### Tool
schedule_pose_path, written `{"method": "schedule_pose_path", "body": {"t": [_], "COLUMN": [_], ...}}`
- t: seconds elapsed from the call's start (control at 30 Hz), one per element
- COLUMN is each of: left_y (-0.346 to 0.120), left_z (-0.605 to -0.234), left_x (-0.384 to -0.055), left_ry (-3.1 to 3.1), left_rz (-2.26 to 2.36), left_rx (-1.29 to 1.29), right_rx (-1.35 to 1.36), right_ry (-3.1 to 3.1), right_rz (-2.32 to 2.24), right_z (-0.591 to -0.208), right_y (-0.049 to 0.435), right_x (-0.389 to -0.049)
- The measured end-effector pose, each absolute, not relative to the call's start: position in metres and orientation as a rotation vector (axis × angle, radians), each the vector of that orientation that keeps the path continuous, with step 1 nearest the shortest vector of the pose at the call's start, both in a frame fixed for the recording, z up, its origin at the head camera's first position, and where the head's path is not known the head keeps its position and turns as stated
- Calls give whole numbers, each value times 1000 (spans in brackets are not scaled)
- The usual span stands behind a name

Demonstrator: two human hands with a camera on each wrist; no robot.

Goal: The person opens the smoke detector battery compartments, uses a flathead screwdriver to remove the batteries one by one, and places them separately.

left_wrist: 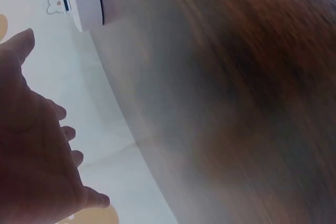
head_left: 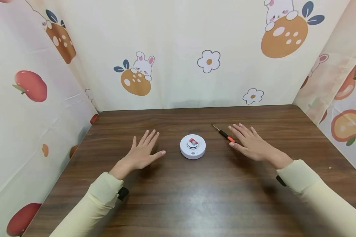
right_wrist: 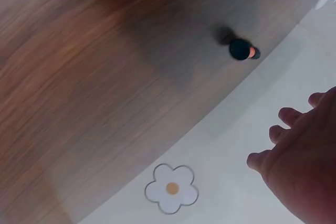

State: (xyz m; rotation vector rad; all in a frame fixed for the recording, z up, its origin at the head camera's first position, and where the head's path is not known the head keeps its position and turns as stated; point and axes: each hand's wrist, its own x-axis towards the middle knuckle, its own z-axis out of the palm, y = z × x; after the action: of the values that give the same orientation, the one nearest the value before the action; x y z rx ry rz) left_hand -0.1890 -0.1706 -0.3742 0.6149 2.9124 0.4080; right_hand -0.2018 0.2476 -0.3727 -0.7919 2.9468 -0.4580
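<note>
A round white smoke detector [head_left: 192, 147] with a red label on top lies on the brown wooden table, between the two hands. My left hand [head_left: 142, 153] is held over the table to its left, fingers spread and holding nothing. To the right, my right hand [head_left: 252, 144] hovers with straight fingers, also holding nothing. Beside its fingertips lies a screwdriver [head_left: 223, 134] with a black and orange handle, its metal tip pointing away to the upper left. In the right wrist view, the screwdriver [right_wrist: 240, 49] shows end-on below the hand. The left wrist view catches the detector's side [left_wrist: 86, 1].
The wooden table [head_left: 178, 197] reaches to a patterned curtain [head_left: 178, 65] at the back, with more curtain along the left and right sides. A tiny pale speck [head_left: 330, 168] lies near the table's right edge.
</note>
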Motion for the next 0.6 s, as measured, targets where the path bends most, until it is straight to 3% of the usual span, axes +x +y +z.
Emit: {"method": "schedule_pose_path", "body": {"t": [0.6], "left_y": [-132], "left_z": [-385], "left_x": [-205], "left_ry": [2819], "left_rz": [419], "left_rx": [783], "right_rx": [-1050], "right_ry": [2917], "right_rz": [-564], "right_z": [-393], "right_y": [205], "right_x": [-210]}}
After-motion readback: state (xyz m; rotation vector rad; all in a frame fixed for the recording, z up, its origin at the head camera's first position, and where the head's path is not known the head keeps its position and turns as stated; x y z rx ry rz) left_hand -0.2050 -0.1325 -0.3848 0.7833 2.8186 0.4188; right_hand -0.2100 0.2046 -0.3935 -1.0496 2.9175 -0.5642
